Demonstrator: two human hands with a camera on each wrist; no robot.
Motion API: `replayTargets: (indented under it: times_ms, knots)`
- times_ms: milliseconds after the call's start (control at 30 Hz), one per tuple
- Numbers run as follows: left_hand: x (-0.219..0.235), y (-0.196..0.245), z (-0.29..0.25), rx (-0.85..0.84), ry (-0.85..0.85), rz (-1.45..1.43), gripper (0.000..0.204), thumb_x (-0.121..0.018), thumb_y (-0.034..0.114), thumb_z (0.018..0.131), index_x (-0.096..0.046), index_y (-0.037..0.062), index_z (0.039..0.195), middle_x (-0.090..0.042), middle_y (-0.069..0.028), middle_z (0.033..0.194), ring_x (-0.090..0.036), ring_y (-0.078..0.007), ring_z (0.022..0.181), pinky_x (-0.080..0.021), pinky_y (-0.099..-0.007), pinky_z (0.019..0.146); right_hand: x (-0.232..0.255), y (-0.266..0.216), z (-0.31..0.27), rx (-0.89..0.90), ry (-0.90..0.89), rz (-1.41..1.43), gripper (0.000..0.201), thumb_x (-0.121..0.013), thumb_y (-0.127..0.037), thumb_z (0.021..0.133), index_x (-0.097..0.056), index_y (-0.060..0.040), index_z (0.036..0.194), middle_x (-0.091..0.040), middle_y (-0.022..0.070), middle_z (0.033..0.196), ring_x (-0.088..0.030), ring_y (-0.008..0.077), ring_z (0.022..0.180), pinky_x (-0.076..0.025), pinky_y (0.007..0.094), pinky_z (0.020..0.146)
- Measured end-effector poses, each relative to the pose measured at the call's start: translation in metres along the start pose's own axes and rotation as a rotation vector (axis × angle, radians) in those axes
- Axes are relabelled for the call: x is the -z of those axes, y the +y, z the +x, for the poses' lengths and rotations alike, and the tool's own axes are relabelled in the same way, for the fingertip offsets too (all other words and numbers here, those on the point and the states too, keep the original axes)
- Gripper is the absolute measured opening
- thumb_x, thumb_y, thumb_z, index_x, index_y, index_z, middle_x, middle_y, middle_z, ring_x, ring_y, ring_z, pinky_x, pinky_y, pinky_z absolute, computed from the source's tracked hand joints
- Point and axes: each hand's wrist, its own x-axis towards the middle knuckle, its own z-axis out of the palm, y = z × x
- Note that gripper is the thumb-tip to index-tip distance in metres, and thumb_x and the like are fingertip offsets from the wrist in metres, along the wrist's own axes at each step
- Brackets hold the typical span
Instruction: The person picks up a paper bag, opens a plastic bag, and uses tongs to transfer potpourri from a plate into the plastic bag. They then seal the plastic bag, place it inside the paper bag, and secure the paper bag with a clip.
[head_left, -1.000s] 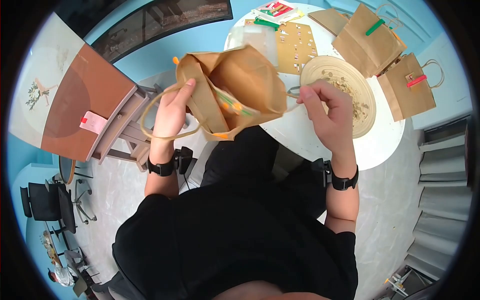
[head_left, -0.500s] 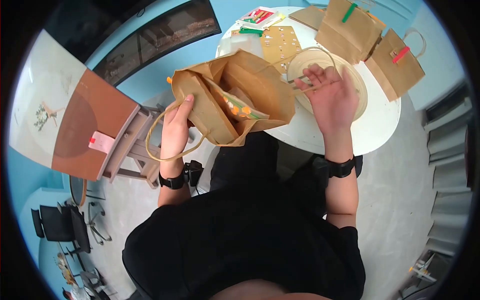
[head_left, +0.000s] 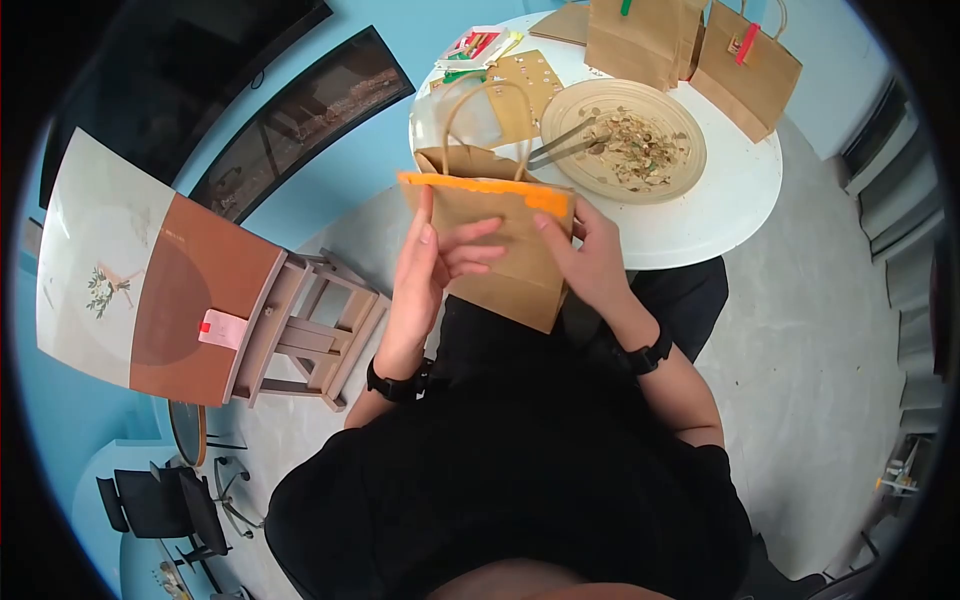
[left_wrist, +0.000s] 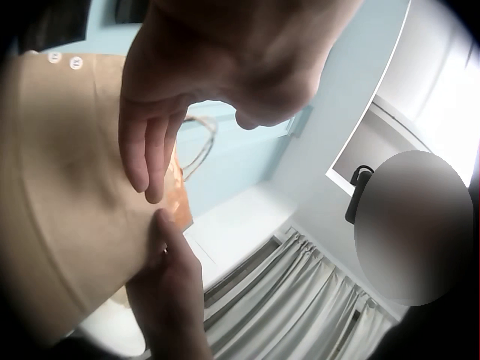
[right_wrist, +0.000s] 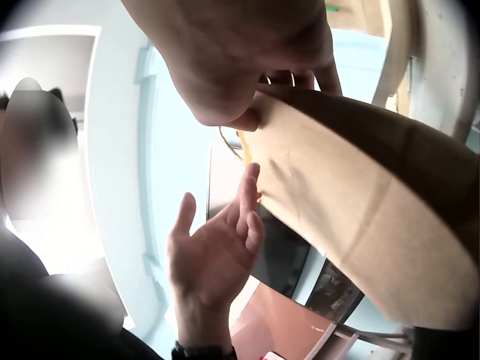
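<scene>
In the head view, a brown paper bag [head_left: 520, 275] hangs in front of the torso above the lap, an orange strip [head_left: 470, 183] along its top edge and a looped handle [head_left: 518, 92] standing up. The right hand [head_left: 592, 265] grips the bag's right side, thumb on the front near an orange patch, fingers behind. At the left side, the left hand [head_left: 420, 268] touches the bag with its fingers extended across the front. The right wrist view shows this left hand [right_wrist: 214, 259] with spread fingers beside the bag [right_wrist: 337, 195]. The bag's inside is mostly hidden.
Beyond the bag is a round white table [head_left: 700, 232] with a round plate [head_left: 575, 180] of dried bits, tongs [head_left: 563, 146], a brown dotted sheet [head_left: 520, 90] and standing paper bags [head_left: 635, 45]. A brown-and-white panel [head_left: 180, 290] on a wooden stand is at left.
The bag has turned from tipped, with its opening facing up, to front face showing, and moved nearer the middle. The right hand left the handle and took the side; the left hand's fingers loosened.
</scene>
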Motion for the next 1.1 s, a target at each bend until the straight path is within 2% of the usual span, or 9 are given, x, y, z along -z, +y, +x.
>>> replayTargets:
  times_ms: [233,333,467,533,567,667,767,867,1100]
  knots:
    - [0.054,-0.043,0.027,-0.513,0.537,0.831,0.043,-0.070,0.019,0.099,-0.055,0.0010,0.136,-0.068,-0.0087,0.119,-0.065,-0.0194,0.112,-0.051,-0.0340,0.091,0.011,0.010,0.002,-0.090,0.034,0.137,0.028,-0.071,-0.025,0.099,-0.070,0.0021,0.108,-0.071,0.0024,0.089,-0.060,0.0066,0.075,-0.051,0.0271,0.068]
    - [0.104,-0.051,0.052,-0.184,0.152,0.303,0.035,-0.074,0.016,0.095,-0.062,-0.0004,0.124,-0.069,-0.0085,0.115,-0.064,-0.0187,0.107,-0.049,-0.0363,0.095,0.011,0.001,-0.003,-0.103,0.017,0.049,0.030,-0.070,-0.027,0.100,-0.070,0.0026,0.101,-0.065,-0.0003,0.077,-0.052,0.0049,0.069,-0.046,0.0268,0.062]
    - [0.051,0.016,0.016,-0.578,-0.038,0.541,0.020,-0.076,0.016,0.093,-0.074,-0.0039,0.095,-0.072,-0.0088,0.098,-0.065,-0.0161,0.096,-0.050,-0.0302,0.086,0.024,-0.012,0.001,0.103,0.069,-0.147,0.030,-0.068,-0.027,0.102,-0.070,0.0025,0.096,-0.055,0.0003,0.066,-0.043,0.0050,0.064,-0.038,0.0274,0.056]
    - [0.056,0.011,0.031,-0.204,0.084,0.664,0.020,-0.076,0.016,0.092,-0.075,-0.0038,0.096,-0.072,-0.0080,0.090,-0.066,-0.0157,0.089,-0.051,-0.0289,0.082,0.027,-0.037,0.011,-0.145,0.004,-0.102,0.026,-0.066,-0.024,0.102,-0.071,0.0018,0.099,-0.056,0.0046,0.064,-0.047,0.0083,0.063,-0.040,0.0296,0.057]
    - [0.060,0.010,0.030,-0.004,0.150,0.722,0.020,-0.076,0.016,0.092,-0.076,-0.0037,0.096,-0.072,-0.0076,0.086,-0.067,-0.0155,0.086,-0.052,-0.0283,0.081,0.027,-0.046,-0.008,-0.009,-0.028,-0.153,0.026,-0.064,-0.023,0.103,-0.071,0.0020,0.098,-0.060,0.0051,0.069,-0.051,0.0090,0.067,-0.042,0.0295,0.060]
    - [0.067,0.019,0.043,-0.485,0.096,0.816,0.021,-0.072,0.017,0.095,-0.075,-0.0040,0.096,-0.072,-0.0082,0.086,-0.065,-0.0151,0.079,-0.052,-0.0298,0.072,0.028,-0.075,0.005,0.540,-0.027,-0.145,0.025,-0.060,-0.019,0.103,-0.070,0.0023,0.095,-0.069,0.0106,0.085,-0.064,0.0174,0.079,-0.049,0.0319,0.075]
    - [0.075,0.002,-0.025,-0.268,0.159,0.769,0.021,-0.076,0.016,0.091,-0.077,-0.0038,0.099,-0.078,-0.0119,0.091,-0.072,-0.0177,0.083,-0.056,-0.0303,0.076,0.039,-0.048,0.013,-0.166,-0.114,-0.326,0.013,-0.067,-0.011,0.097,-0.075,-0.0031,0.103,-0.073,0.0138,0.092,-0.069,0.0262,0.084,-0.053,0.0348,0.085]
    - [0.073,0.009,0.024,-0.339,0.164,0.573,0.020,-0.076,0.014,0.093,-0.076,-0.0061,0.093,-0.074,-0.0063,0.085,-0.067,-0.0126,0.081,-0.052,-0.0263,0.076,0.028,-0.040,0.021,0.253,-0.057,-0.211,0.029,-0.065,-0.020,0.102,-0.063,0.0008,0.083,-0.056,0.0102,0.067,-0.051,0.0144,0.066,-0.043,0.0330,0.062]
    - [0.074,0.010,0.046,-0.266,0.224,0.135,0.020,-0.073,0.007,0.094,-0.067,-0.0003,0.112,-0.069,-0.0051,0.099,-0.062,-0.0104,0.090,-0.049,-0.0249,0.078,0.027,-0.042,0.039,-0.069,-0.170,-0.157,0.040,-0.062,-0.027,0.105,-0.056,0.0011,0.077,-0.039,-0.0016,0.063,-0.034,0.0066,0.065,-0.032,0.0275,0.056]
